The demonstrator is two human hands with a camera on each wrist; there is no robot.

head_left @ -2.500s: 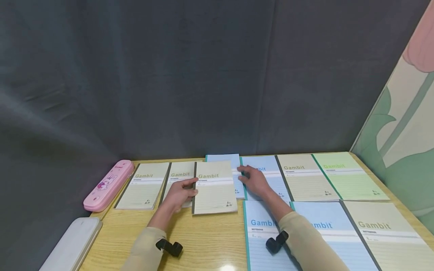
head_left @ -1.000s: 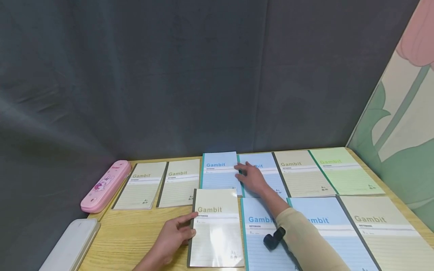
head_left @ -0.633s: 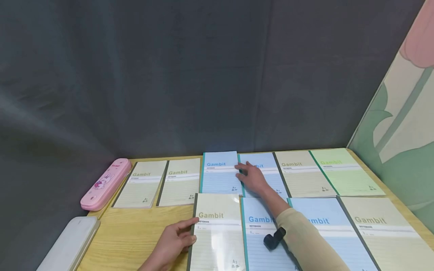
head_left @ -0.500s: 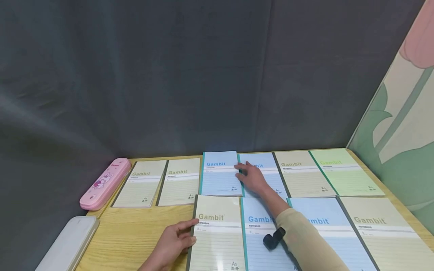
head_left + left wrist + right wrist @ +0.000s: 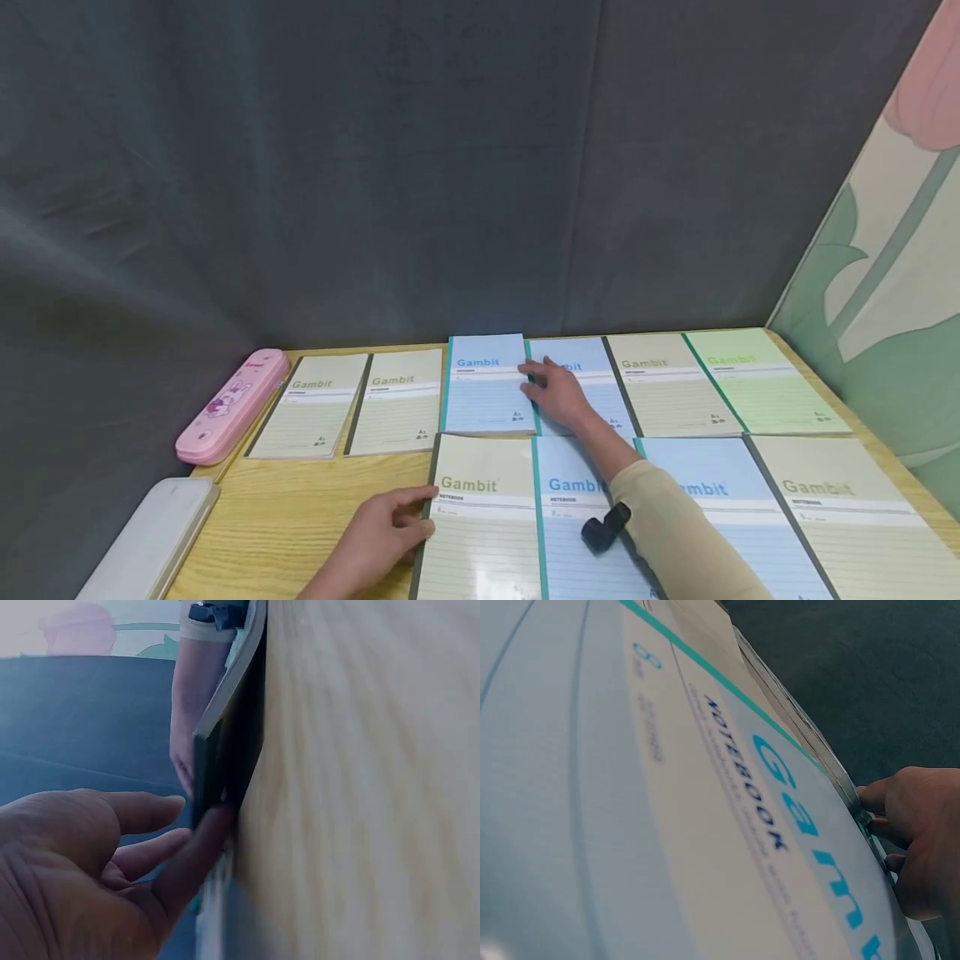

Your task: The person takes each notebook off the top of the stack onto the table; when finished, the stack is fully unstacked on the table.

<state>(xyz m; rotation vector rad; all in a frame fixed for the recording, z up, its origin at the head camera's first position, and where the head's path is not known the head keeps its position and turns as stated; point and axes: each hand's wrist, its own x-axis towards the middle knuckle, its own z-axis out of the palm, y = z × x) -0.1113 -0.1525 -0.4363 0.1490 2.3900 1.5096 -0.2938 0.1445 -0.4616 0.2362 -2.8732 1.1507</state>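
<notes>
In the head view my left hand (image 5: 382, 533) is at the dark spine of a beige Gambit notebook (image 5: 483, 533) low in the middle. Its fingers pinch that edge, and the left wrist view shows the notebook's edge (image 5: 206, 769) tilted up off the wood, one finger against it. My right hand (image 5: 558, 396) rests where two blue notebooks meet in the back row, the left blue one (image 5: 487, 387) and the right blue one (image 5: 603, 387). Its fingers lie loosely bent, holding nothing. A blue notebook (image 5: 705, 787) fills the right wrist view.
Two beige notebooks (image 5: 311, 408) lie at back left. Further right are a beige (image 5: 667, 387) and a green notebook (image 5: 757, 383), with blue (image 5: 720, 492) and beige ones (image 5: 862, 508) in front. A pink pencil case (image 5: 232, 408) and a white case (image 5: 150, 537) line the left edge.
My left hand has brought the beige notebook from the back row toward me, into line with the front row, uncovering the left blue notebook. My right hand stays in place.
</notes>
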